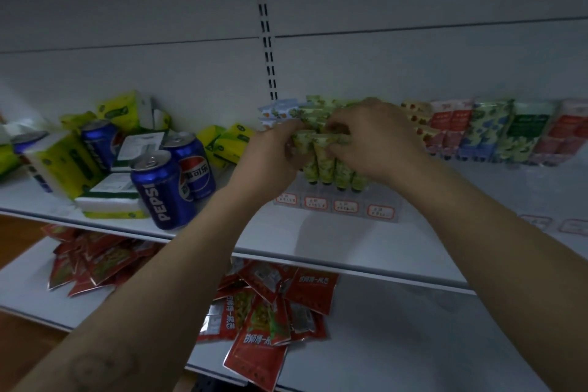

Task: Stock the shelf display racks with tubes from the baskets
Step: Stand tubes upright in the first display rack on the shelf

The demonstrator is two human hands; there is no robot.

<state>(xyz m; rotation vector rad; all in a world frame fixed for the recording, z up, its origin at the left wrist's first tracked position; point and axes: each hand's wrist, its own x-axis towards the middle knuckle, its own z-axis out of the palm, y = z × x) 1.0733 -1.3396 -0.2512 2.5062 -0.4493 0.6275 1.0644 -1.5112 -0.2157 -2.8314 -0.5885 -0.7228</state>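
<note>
Left hand (273,153) and right hand (375,137) hold green tubes (321,165) cap-down in curled fingers (346,149) at the clear display rack (334,204) on the shelf (318,242), evidently to seat them in its slots.

"PEPSI" on the front blue can (160,191)
</note>
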